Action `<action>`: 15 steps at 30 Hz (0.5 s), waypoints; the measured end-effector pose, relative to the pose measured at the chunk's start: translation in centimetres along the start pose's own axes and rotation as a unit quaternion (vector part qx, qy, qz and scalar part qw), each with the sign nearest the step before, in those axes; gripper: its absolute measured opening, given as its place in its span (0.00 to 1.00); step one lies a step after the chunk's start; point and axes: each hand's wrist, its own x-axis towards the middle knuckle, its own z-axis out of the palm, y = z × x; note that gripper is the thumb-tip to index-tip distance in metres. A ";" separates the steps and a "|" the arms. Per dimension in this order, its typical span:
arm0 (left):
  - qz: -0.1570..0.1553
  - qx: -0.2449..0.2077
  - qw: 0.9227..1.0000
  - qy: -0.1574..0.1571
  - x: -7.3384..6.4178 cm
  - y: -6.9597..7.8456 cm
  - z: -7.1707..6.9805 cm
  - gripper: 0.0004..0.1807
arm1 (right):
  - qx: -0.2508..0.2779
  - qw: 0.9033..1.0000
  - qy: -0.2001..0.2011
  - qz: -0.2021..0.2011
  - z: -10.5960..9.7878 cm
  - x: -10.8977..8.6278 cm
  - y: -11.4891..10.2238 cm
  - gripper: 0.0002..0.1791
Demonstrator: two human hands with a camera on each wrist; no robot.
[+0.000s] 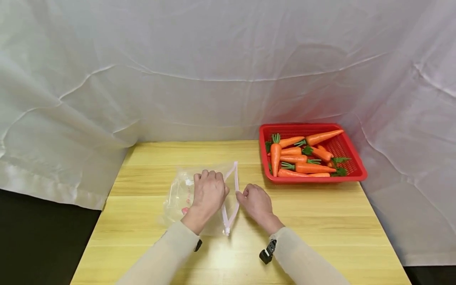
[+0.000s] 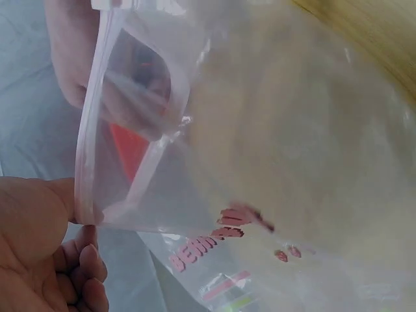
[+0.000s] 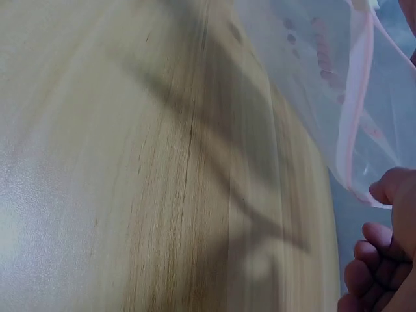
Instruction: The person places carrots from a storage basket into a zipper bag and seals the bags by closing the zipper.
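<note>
A clear plastic zip bag [image 1: 177,200] with red print lies over the table, its mouth spread apart toward the right. My left hand [image 1: 209,192] pinches one side of the mouth; in the left wrist view thumb and finger meet at the pale pink zip strip [image 2: 86,149]. On the opposite side, my right hand [image 1: 255,201] pinches the rim, with the thumb at the strip's bend in the right wrist view. A small slider [image 1: 227,230] sits at the near end of the strip. Nothing solid shows inside the bag.
A red plastic basket [image 1: 356,166] stands at the back right of the wooden table [image 1: 149,158]. It holds several orange carrots [image 1: 315,168] with green tops. Pale cloth [image 1: 199,99] hangs behind the table and along both sides.
</note>
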 end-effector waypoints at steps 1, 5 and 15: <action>-0.001 -0.002 1.000 0.003 0.0 -0.1 0.1 0.16 | 0.004 1.000 -0.001 -0.003 0.1 0.0 0.0 0.17; 0.004 -0.018 1.000 0.023 -0.1 0.0 0.1 0.17 | 0.023 1.000 -0.014 -0.007 0.4 0.0 -0.1 0.16; 0.013 0.006 0.996 -0.083 -0.8 0.6 -1.6 0.17 | 0.078 0.997 -0.016 0.012 -0.1 0.8 -0.2 0.14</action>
